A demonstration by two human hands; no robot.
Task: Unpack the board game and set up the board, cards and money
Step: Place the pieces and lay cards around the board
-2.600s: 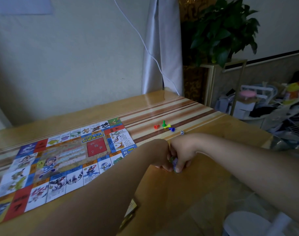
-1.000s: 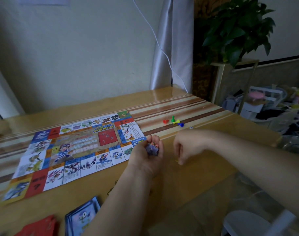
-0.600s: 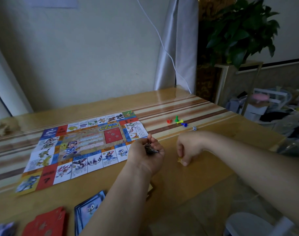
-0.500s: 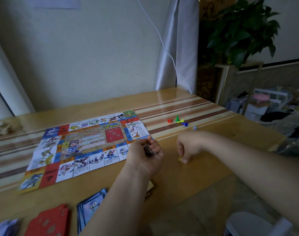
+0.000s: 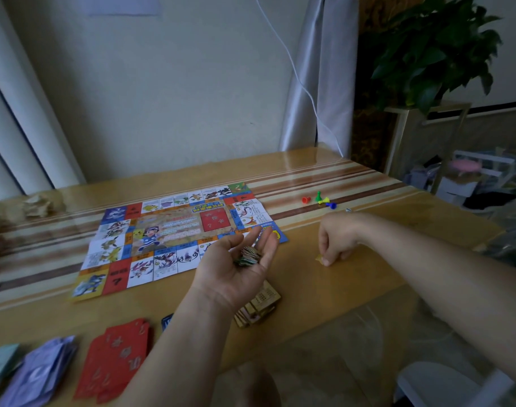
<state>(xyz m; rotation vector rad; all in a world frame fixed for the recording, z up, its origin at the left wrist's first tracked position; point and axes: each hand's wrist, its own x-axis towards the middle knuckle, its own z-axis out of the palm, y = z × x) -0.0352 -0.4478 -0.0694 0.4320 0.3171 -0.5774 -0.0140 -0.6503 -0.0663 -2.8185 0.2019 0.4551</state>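
Judged step: dealing from token stack (image 5: pixel 248 255) onto table (image 5: pixel 353 283); palm needed level, one piece per pinch. Mid-frame: left hand (image 5: pixel 239 268) palm-up, fingers loosely apart, token stack lying at finger bases. Right of centre: right hand (image 5: pixel 336 242) fingers curled, tips pinching small yellow piece (image 5: pixel 319 257) against table.

a leafy potted plant (image 5: pixel 432 51) stands beyond the striped table (image 5: pixel 324 174), beside a curtain (image 5: pixel 318 74).
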